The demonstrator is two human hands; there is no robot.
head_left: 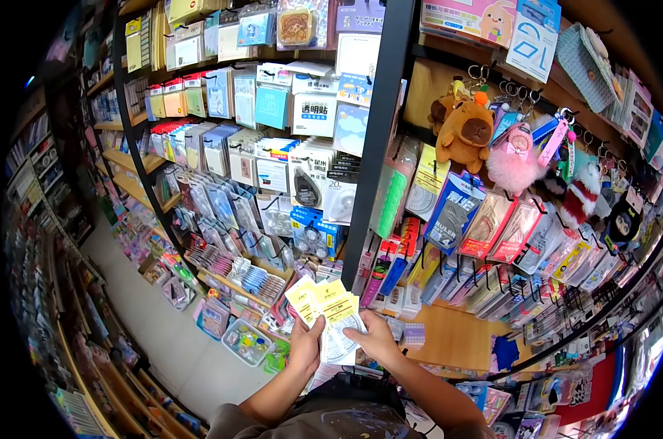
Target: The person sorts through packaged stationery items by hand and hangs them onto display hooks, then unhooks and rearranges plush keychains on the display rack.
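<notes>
Fanned out between my two hands are several packaged protractors [338,310] with yellow header cards and clear, round scales below. My left hand [306,344] grips them at the left edge, its thumb lying on the front. From the right side, my right hand [376,339] pinches the same packs, thumb over the clear scale. A similar protractor pack [428,175] with a yellow card hangs on the rack ahead, beside a blue ruler set [454,212].
A black rack post [379,146] stands between two walls of hanging stationery. Brown plush keychains [467,135] and a pink fluffy one [518,164] hang at right. Below are a wooden shelf [448,344] and a clear plastic bin [245,342] on the aisle floor [192,366].
</notes>
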